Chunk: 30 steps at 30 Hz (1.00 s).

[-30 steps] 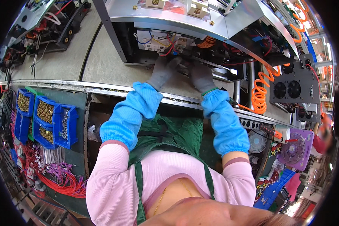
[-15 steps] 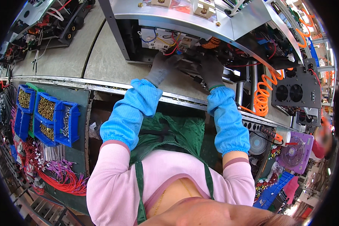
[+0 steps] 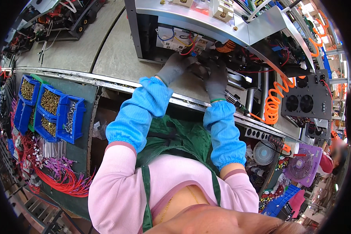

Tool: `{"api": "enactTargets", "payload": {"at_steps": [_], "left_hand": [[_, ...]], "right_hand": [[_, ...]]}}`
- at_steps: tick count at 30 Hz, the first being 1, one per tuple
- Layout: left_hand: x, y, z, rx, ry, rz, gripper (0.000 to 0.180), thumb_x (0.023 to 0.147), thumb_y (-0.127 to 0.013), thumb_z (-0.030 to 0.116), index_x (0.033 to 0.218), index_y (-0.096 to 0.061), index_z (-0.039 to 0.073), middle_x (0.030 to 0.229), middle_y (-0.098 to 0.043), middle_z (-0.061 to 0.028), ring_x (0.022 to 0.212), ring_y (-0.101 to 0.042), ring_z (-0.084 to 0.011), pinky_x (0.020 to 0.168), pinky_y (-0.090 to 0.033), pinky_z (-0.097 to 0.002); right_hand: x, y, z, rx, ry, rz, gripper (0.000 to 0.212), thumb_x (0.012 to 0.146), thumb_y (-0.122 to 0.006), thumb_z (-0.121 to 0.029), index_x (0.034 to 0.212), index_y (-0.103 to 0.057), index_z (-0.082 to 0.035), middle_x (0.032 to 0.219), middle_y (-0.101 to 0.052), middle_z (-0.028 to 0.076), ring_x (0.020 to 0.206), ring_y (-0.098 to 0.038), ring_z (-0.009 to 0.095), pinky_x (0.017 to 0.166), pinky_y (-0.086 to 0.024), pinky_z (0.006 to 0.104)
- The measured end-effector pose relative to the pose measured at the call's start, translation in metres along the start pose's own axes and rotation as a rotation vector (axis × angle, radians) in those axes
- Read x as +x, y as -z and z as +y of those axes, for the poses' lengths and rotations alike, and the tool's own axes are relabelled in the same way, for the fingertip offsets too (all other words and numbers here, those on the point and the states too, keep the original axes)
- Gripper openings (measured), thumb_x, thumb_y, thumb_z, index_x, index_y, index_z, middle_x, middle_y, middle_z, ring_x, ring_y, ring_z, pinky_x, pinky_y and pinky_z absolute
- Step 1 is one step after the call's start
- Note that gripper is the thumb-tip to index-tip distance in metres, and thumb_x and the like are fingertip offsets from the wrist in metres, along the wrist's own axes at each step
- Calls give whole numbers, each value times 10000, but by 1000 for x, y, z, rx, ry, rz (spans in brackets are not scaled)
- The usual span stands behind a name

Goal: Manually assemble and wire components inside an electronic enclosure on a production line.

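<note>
Bench: grey worktop (image 3: 115,48), extending left of the left hand.
Chassis: open metal chassis (image 3: 206,21), directly ahead of both hands, its dark opening facing them.
Left hand: grey-gloved left hand (image 3: 175,67), fingers bent and close together at the opening; cannot tell whether they grip anything.
Right hand: grey-gloved right hand (image 3: 216,78), fingertips lost in shadow; grip cannot be told.
Wiring: white board (image 3: 168,41) with coloured wires, just beyond the left hand.
Hose: coiled orange hose (image 3: 271,105), right of the right hand.
Screws: blue bins (image 3: 65,136), well left of the left hand.
</note>
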<state>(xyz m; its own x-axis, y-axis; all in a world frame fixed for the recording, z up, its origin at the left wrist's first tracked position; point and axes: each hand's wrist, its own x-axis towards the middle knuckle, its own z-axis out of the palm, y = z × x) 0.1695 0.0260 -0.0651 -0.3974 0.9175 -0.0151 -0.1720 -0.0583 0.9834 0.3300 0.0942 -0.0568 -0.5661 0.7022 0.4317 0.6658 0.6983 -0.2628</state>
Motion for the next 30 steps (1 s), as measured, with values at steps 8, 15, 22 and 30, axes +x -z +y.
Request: {"api": "enactTargets", "payload": {"at_steps": [8,15,22,30], "left_hand": [[-3,4,-13,171,-166,-52,307,836,-602,160,1083,-546,-12,888,-633,-115,790,-621,-181,699,-513,-300],[-33,1,7,469,-208,52,430,825,-585,305,1131,-565,3,1014,-632,-202,962,-606,-324,845,-466,-408],[-239,114,89,669,-78,387,372,840,-637,239,1140,-577,30,1008,-636,-128,946,-611,-227,828,-482,-326],[-503,303,73,1404,620,1829,302,850,-553,270,1083,-619,90,1010,-633,-155,929,-614,-314,840,-476,-387]], "right_hand": [[-2,-39,22,-119,169,83,453,826,-594,-357,1212,-544,-126,1326,-441,149,1206,-422,342,984,-388,442],[-12,-18,43,151,86,-18,381,830,-616,-188,1173,-561,-32,1310,-455,193,1200,-448,338,972,-402,417],[-12,-21,42,-5,273,67,406,821,-620,-225,1148,-520,-6,1342,-401,220,1215,-421,373,968,-392,453],[-9,-13,42,-51,286,9,425,812,-618,-213,1178,-500,-31,1367,-373,190,1237,-387,370,976,-392,453]]}}
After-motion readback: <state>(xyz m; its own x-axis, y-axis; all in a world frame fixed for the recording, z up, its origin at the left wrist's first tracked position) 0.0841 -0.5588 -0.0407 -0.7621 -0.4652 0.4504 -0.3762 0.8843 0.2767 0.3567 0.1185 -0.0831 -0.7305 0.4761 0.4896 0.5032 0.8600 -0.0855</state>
